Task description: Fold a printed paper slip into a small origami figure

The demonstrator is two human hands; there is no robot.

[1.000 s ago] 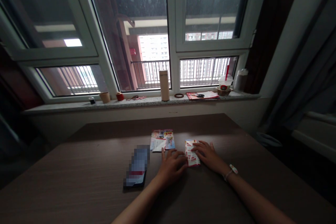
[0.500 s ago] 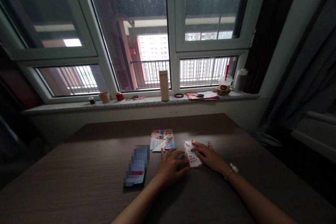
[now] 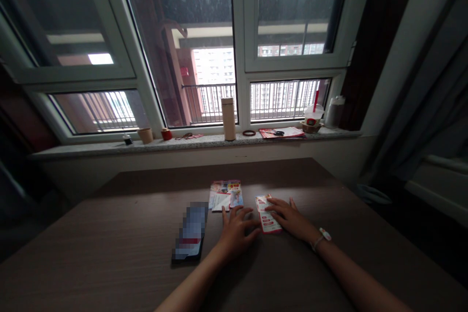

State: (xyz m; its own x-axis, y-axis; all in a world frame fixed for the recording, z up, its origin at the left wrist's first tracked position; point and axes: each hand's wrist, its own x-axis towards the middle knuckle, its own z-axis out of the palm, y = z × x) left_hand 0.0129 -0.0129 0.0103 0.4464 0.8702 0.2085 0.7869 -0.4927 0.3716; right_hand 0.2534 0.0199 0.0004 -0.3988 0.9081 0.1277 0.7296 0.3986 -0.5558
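Left hand [image 3: 236, 236] and right hand [image 3: 293, 220] are open and apart on the worktop [image 3: 278, 173], folded red-and-white leaflet [image 3: 268, 214] between them, right fingers just on it. Glossy flyers [image 3: 225, 196] at its 10 o'clock, blurred phone [image 3: 190, 232] at 9.

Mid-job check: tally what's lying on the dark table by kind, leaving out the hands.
Colourful leaflet pile: 1
Red-and-white leaflet: 1
Phone, blurred: 1
Total: 3
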